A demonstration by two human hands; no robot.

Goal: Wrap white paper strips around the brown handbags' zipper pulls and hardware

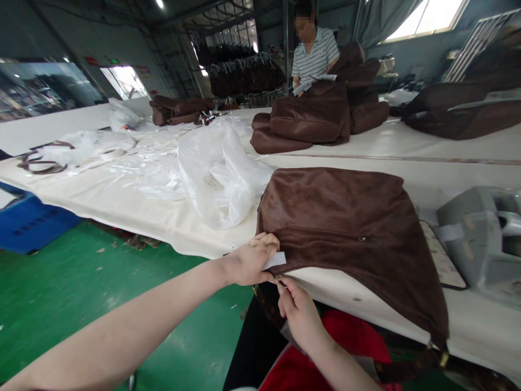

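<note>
A brown leather-like handbag (342,217) lies flat on the white-covered table, its zipper (325,233) running across the front. My left hand (256,259) is closed on the bag's near left corner, fingers curled over the edge. Beside those fingers a white paper tag (277,260) sticks out. Just below, my right hand (299,307) pinches at the same corner; its fingertips touch my left thumb, and whatever small part they hold is hidden. The bag's strap (411,369) hangs below the table edge, joined at the right corner by a gold-coloured fitting (444,359).
Crumpled clear plastic bags (220,174) lie left of the handbag. Stuffed brown bags (305,119) are piled behind it, near a person in a striped shirt (315,57). A grey tape dispenser (484,233) stands at the right. A blue crate (36,222) is at the left.
</note>
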